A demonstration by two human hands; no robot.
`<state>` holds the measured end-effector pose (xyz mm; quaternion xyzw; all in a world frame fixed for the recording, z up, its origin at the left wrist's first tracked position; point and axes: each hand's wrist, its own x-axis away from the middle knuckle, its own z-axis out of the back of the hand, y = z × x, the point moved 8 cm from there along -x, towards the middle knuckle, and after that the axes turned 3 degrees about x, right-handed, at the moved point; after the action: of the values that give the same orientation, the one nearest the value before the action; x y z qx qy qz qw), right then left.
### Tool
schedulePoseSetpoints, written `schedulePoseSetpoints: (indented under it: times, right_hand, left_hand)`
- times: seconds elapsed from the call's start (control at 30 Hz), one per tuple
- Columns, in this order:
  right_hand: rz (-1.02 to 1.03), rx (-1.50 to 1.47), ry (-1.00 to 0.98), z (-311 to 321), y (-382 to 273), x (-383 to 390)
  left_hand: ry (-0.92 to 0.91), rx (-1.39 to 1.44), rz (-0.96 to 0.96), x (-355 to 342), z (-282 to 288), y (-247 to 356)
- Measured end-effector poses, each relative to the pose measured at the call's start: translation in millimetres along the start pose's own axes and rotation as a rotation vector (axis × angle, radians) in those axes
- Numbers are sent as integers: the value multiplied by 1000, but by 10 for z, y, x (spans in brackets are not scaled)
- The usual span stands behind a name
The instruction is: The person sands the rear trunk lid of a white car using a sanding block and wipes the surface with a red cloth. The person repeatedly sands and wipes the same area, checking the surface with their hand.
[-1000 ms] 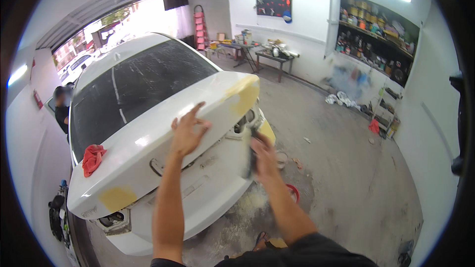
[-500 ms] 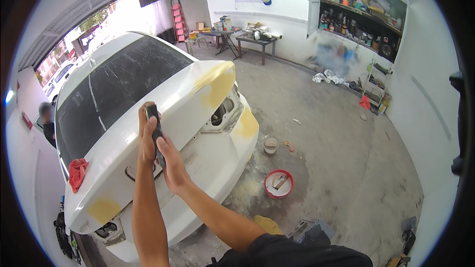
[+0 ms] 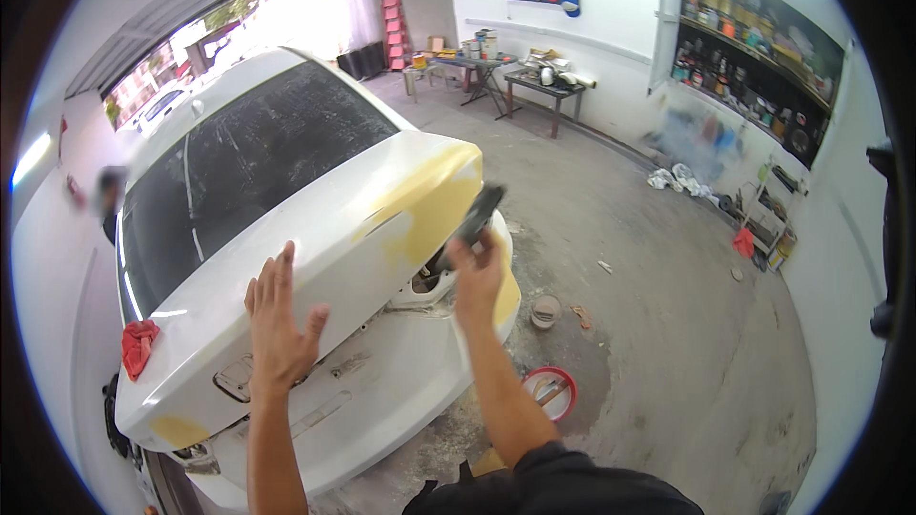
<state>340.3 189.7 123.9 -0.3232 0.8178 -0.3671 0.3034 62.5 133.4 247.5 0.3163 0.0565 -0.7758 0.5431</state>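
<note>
The right hand [image 3: 479, 277] has its fingers closed around a dark block [image 3: 480, 213], which is tilted beside the right end of the white car's trunk lid [image 3: 329, 250], next to the large yellow patch [image 3: 425, 219]; whether it touches the panel cannot be told. To the left, the left hand [image 3: 281, 329] holds nothing, its fingers extended and thumb spread wide, in front of the lid. A red cloth [image 3: 139, 348] lies at the lid's far left, and a red basin [image 3: 574, 401] stands on the floor at the near right.
</note>
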Motion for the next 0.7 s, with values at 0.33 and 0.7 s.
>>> schedulePoseSetpoints:
  times: [0.33, 0.7]
  right_hand:
    - [75, 127, -78, 25, 315, -1431]
    - [536, 573, -148, -278, 66, -1304]
  left_hand:
    - [79, -439, 10, -60, -258, 141]
    - [112, -497, 12, -66, -306, 139]
